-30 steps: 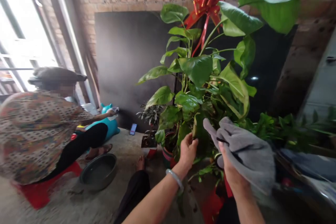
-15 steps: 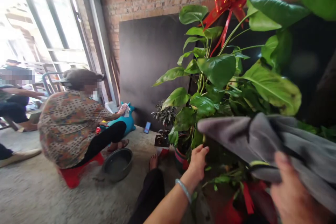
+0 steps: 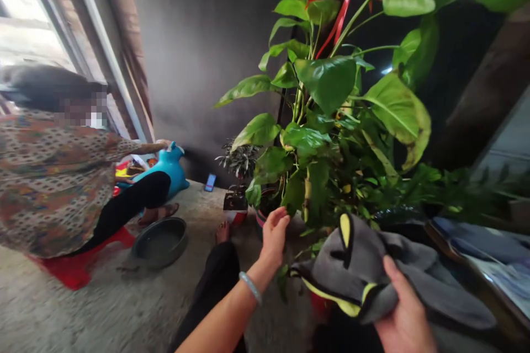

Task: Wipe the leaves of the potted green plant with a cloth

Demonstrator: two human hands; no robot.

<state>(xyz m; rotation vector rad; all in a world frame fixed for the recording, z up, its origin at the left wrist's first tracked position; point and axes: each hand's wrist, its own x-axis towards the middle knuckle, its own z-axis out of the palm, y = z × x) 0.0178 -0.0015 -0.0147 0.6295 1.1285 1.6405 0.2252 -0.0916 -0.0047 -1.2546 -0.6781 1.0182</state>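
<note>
We noted the yellow-edged cloth before the plant, pinched in the right hand, thumb uppermost. The left hand curled its fingers together beside a leaf; whether pinching it, we couldn't tell. Floor showed between basin and leg. The phone screen was too small to read.

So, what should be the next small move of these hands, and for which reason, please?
I would probably bring the grey cloth up to the low leaf beside the left hand. The right hand holds the cloth below and to the right of that leaf, and the left hand seems well placed to steady it, though I cannot tell whether they touch.
</note>
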